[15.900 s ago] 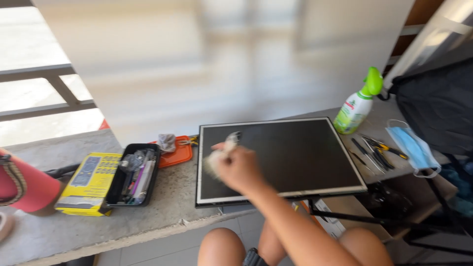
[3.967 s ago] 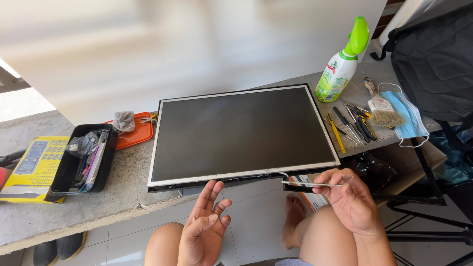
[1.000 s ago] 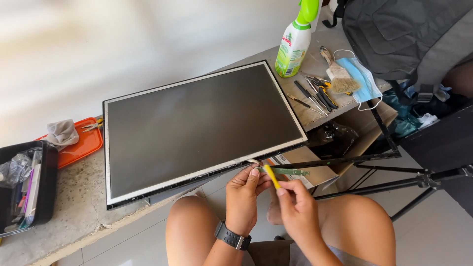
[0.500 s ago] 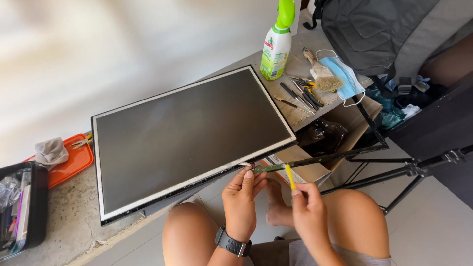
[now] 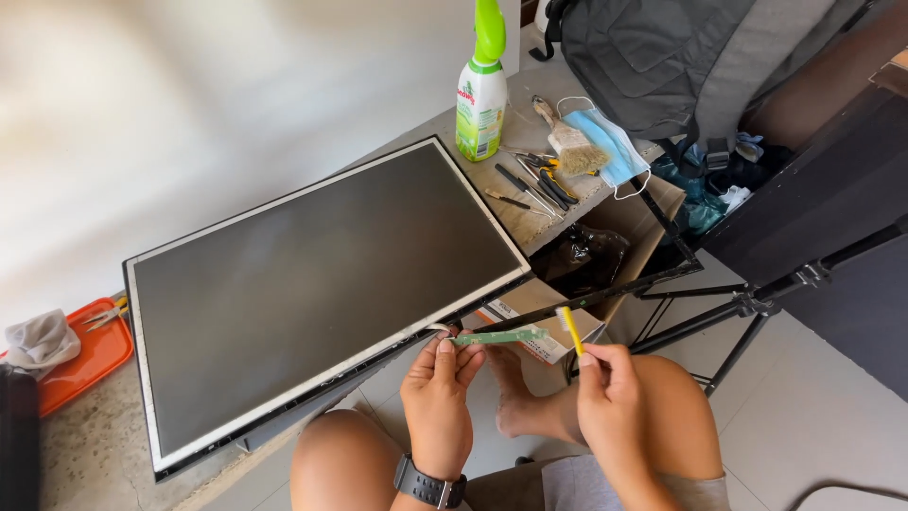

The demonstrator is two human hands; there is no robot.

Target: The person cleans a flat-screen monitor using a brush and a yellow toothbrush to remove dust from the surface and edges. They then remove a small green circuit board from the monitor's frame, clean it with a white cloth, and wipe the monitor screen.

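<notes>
Since half a second ago the yellow toothbrush has come up from pointing down beside the strip to standing with its head against the right end of the narrow green circuit strip, so the bristles now meet the board where earlier they hung clear of it; judged from this, the brushing of the strip is in hand rather than only prepared. The view has also swung slightly, so the flat display panel fills more of the frame. The left hand, a dark watch at its wrist, is raised with the palm turned away from the camera, and its thumb and fingertips pinch the left end of the strip, the remaining fingers loosely curled. The right hand sits at three o'clock from the left, closed in a pencil-like grip on the lower handle of the toothbrush, which stands nearly upright, leaning a little toward eleven o'clock. The strip lies level in the air just off the near edge of the panel, at about five o'clock from the panel's centre, above the person's bare knees. At one o'clock from the panel, on the concrete ledge, stand a green-and-white spray bottle, a paintbrush, a blue face mask and some small hand tools; an orange tray lies at nine o'clock.
</notes>
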